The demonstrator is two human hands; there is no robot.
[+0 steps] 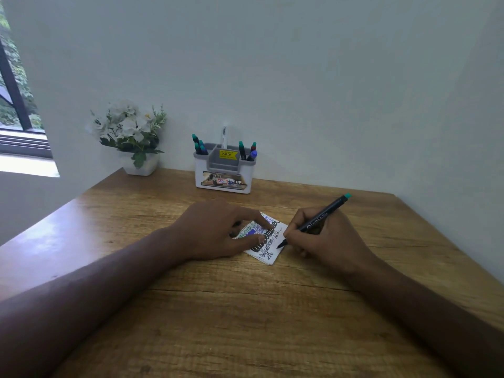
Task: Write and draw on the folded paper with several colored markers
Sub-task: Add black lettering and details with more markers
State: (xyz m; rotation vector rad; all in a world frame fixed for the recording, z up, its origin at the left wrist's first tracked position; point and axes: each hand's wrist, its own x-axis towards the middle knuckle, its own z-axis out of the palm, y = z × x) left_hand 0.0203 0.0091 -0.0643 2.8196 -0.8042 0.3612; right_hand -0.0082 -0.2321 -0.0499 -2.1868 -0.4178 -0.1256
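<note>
1. The right hand [321, 236] is gripping a dark marker [316, 220] in a writing hold, closed around its slim round barrel, and the tip is touching the right edge of the folded paper [268, 248].
2. The left hand [218, 230] is lying flat with fingers spread and pressing on the paper's left part, probably so the light sheet is not sliding under the strokes.
3. The paper is sitting in the middle of the wooden table [191, 309], between both hands, already carrying black, blue and green marks.
4. The table is showing a matte grain pattern.
5. Behind, a white plastic holder [223, 173] is keeping more markers upright within reach, and a potted flower plant [131, 135] is standing to its left.
</note>
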